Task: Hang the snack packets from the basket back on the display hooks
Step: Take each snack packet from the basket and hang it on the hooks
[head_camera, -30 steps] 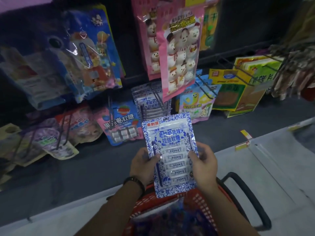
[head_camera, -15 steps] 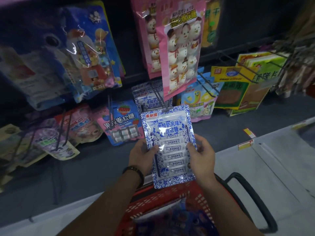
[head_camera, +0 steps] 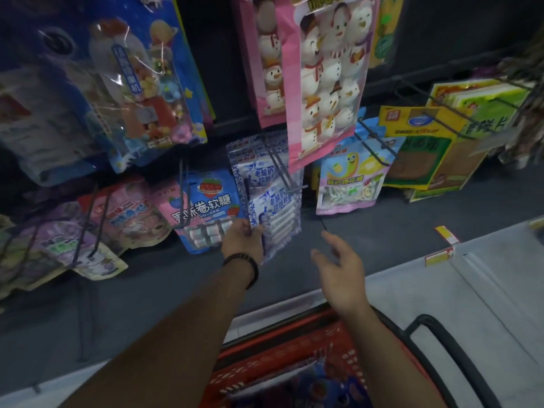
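Note:
A blue-and-white patterned candy packet point(head_camera: 278, 213) is up at the display hook point(head_camera: 284, 172), in front of matching packets point(head_camera: 253, 154) hanging there. My left hand point(head_camera: 243, 240), with a dark wristband, grips the packet's lower left edge. My right hand point(head_camera: 338, 266) hovers open below and to the right of it, touching nothing. The red basket point(head_camera: 282, 363) sits at the bottom of the view with more blue packets inside. Whether the packet's hole is on the hook is blurred.
Pink snowman marshmallow packets point(head_camera: 326, 83) hang just above the hook. A blue strawberry candy packet point(head_camera: 206, 207) hangs left, a purple-and-yellow packet point(head_camera: 350, 178) right. Yellow-green packets point(head_camera: 426, 148) hang further right. The basket's black handle point(head_camera: 459, 360) curves at lower right.
The packet went from both hands, low over the basket, up to the hook. My right hand let go and dropped away; my left arm stretched forward with the packet.

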The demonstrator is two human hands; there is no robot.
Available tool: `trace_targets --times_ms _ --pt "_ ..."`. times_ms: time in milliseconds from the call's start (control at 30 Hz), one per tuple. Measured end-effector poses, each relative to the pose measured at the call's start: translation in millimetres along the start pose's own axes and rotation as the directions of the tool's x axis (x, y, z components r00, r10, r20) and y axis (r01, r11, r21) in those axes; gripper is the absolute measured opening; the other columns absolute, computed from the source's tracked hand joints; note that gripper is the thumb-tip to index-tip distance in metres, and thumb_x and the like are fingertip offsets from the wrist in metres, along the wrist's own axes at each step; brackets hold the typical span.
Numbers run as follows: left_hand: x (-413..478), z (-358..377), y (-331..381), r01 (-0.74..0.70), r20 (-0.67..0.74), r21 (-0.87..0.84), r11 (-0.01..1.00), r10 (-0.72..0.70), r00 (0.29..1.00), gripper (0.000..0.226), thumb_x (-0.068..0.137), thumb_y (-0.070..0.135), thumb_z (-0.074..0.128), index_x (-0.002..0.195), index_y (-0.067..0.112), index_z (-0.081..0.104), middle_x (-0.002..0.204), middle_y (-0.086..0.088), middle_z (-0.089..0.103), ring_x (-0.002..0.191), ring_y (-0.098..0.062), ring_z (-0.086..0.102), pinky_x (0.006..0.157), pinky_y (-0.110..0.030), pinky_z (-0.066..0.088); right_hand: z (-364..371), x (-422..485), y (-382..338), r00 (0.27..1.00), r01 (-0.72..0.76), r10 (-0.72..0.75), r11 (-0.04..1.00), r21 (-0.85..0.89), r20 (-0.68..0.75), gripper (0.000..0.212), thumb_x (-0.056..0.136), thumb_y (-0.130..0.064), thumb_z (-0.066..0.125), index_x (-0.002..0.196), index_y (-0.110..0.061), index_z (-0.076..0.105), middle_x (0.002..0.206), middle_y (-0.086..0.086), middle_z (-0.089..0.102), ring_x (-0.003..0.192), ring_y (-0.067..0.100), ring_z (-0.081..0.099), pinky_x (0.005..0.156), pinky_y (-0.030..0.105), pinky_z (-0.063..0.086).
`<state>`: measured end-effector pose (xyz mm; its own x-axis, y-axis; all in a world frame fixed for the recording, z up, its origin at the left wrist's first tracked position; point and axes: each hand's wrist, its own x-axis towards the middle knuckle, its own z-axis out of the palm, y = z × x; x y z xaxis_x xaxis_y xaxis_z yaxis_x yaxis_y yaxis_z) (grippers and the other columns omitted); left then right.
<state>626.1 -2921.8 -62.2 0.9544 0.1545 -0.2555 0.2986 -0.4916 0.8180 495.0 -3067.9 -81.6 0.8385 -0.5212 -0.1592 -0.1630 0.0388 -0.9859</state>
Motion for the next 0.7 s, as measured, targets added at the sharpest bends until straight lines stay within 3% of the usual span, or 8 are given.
trace_targets --times_ms 67,133,200,300,433,533,600,700 --pt "11.5 5.2 2.3 -0.001 -0.023 -0.005 1.000 0.001 1.000 0.029 0.103 0.020 0.062 0.080 0.018 0.044 0.078 -0.004 0.054 0.079 -0.024 0.054 0.076 -0.031 0.043 4.3 -3.6 7.7 0.999 -0.027 0.028 0.999 0.042 -0.017 0.038 0.102 -0.012 0.072 0.138 -0.020 0.068 0.141 0.003 0.067 0.136 0.018 0.061 0.111 0.033 0.048" --pt "19.5 7.4 6.0 0.001 -0.002 0.051 0.999 -0.001 1.000 0.016 0.106 0.024 0.056 0.094 0.015 0.052 0.092 -0.012 0.065 0.088 -0.029 0.061 0.081 -0.035 0.049 7.0 -11.1 11.4 0.997 -0.067 0.063 0.991 0.118 0.032 0.027 0.100 -0.008 0.074 0.124 -0.022 0.074 0.127 0.005 0.074 0.119 0.016 0.068 0.103 0.036 0.052" --pt "25.6 12.0 5.0 0.022 0.006 0.090 0.996 -0.022 1.000 0.016 0.109 0.024 0.049 0.103 0.011 0.056 0.111 -0.021 0.069 0.105 -0.034 0.065 0.094 -0.040 0.052 6.8 -19.1 16.2 0.994 -0.098 0.086 0.980 0.172 0.071 0.019 0.097 -0.015 0.078 0.113 -0.026 0.078 0.109 -0.001 0.078 0.101 0.012 0.073 0.093 0.041 0.058" --pt "20.1 12.4 0.1 0.038 -0.025 0.078 0.996 -0.036 0.999 0.026 0.107 0.032 0.055 0.099 0.008 0.062 0.113 -0.014 0.070 0.115 -0.031 0.066 0.108 -0.043 0.051 1.8 -30.0 18.2 0.990 -0.061 0.043 0.989 0.135 0.132 0.015 0.092 -0.021 0.078 0.103 -0.031 0.080 0.096 -0.004 0.081 0.092 0.012 0.075 0.080 0.031 0.057" --pt "-14.5 -2.4 -10.5 -0.058 0.122 0.213 0.975 0.033 0.992 0.020 0.104 0.032 0.054 0.102 0.015 0.065 0.118 -0.012 0.074 0.105 -0.032 0.072 0.093 -0.034 0.057 -13.9 -36.9 15.8 0.985 -0.068 0.063 0.997 0.023 0.158 0.020 0.099 -0.008 0.074 0.099 -0.027 0.080 0.086 -0.002 0.079 0.087 0.018 0.076 0.076 0.025 0.055" --pt "-56.6 -28.6 -20.0 -0.185 0.281 0.241 0.953 0.115 0.953 0.011 0.099 0.029 0.063 0.089 0.027 0.065 0.093 0.002 0.074 0.098 -0.026 0.074 0.090 -0.036 0.060 -19.5 -51.2 -0.5 0.970 -0.160 0.160 0.987 -0.014 0.182 0.020 0.100 -0.002 0.070 0.098 -0.019 0.079 0.083 0.002 0.076 0.072 0.016 0.071 0.063 0.019 0.053" --pt "-87.4 -49.7 -28.1 -0.279 0.416 0.254 0.926 0.155 0.896 0.014 0.097 0.028 0.067 0.083 0.032 0.066 0.091 0.002 0.075 0.094 -0.027 0.074 0.087 -0.042 0.062 -22.5 -62.1 -13.6 0.963 -0.155 0.174 0.982 -0.107 0.206 0.020 0.100 -0.003 0.070 0.093 -0.020 0.078 0.085 0.006 0.077 0.070 0.017 0.071 0.057 0.018 0.051" --pt "-136.6 -89.2 -36.4 -0.438 0.620 0.340 0.832 0.152 0.770 0.017 0.103 0.022 0.062 0.089 0.026 0.071 0.096 -0.004 0.076 0.076 -0.015 0.067 0.076 -0.023 0.055 -28.3 -74.5 -29.8 0.945 -0.056 0.164 0.934 -0.353 0.283 0.017 0.100 -0.020 0.071 0.085 -0.018 0.078 0.083 0.001 0.081 0.074 0.018 0.076 0.066 0.028 0.057"
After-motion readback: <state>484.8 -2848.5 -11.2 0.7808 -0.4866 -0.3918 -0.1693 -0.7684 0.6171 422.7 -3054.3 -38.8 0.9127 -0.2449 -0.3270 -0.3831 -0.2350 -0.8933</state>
